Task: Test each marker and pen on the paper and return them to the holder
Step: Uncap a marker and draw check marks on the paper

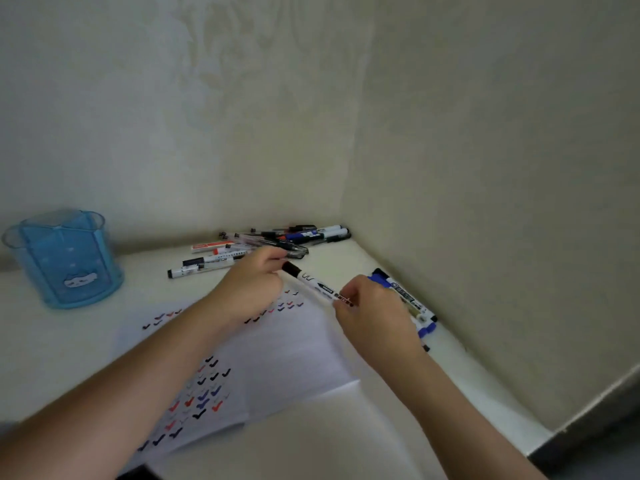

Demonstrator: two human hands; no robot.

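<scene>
A white marker with a black cap (313, 283) is held level above the paper (287, 351). My left hand (252, 282) pinches its black cap end. My right hand (372, 306) grips the other end. The paper carries several small black, blue and red test ticks. A pile of markers and pens (273, 242) lies at the back of the table. Several more markers (408, 299), blue and black, lie by the right wall behind my right hand. The blue translucent holder (67, 258) stands at the left, nothing visible inside it.
The white table (391, 438) sits in a corner with walls behind and on the right. Its right edge runs diagonally toward the lower right, with dark floor (595, 452) beyond.
</scene>
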